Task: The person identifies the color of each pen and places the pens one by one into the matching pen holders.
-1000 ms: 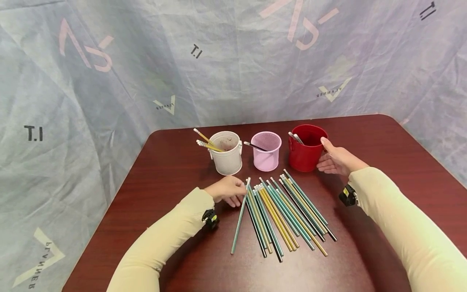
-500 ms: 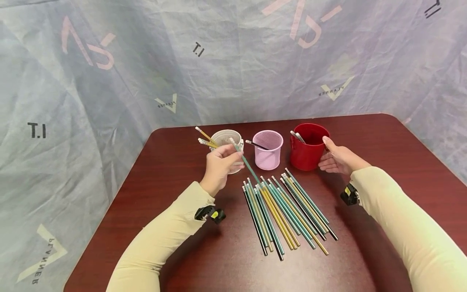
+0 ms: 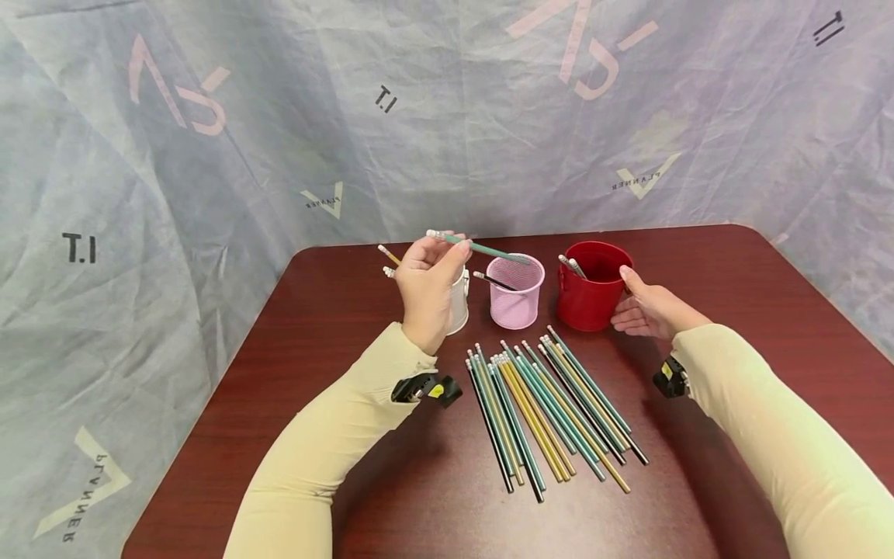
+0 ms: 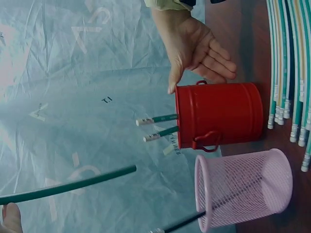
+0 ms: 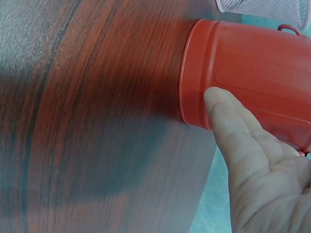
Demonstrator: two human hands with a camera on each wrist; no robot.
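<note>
My left hand [image 3: 427,295] pinches a green pencil [image 3: 492,251] near its white eraser end, raised above the cups. The pencil's other end points right, toward the pink mesh cup [image 3: 514,310]; in the left wrist view it hangs in the air. My right hand [image 3: 653,307] is at the right side of the red bucket [image 3: 589,304], thumb at the rim and fingers fairly straight. In the right wrist view, a fingertip touches the bucket's wall. Two green pencils [image 4: 165,118] stand in the red bucket, and one black pencil [image 3: 497,281] leans in the pink cup.
A white bucket [image 3: 459,307] with yellow pencils stands at left, partly hidden behind my left hand. Several green, yellow and black pencils [image 3: 538,419] lie in a row on the brown table [image 3: 279,373], in front of the cups. A grey cloth [image 3: 447,140] hangs behind.
My left hand has lifted the green pencil from the row's left end, raised it toward the cups and tipped it nearly level. The right hand stays at the red bucket.
</note>
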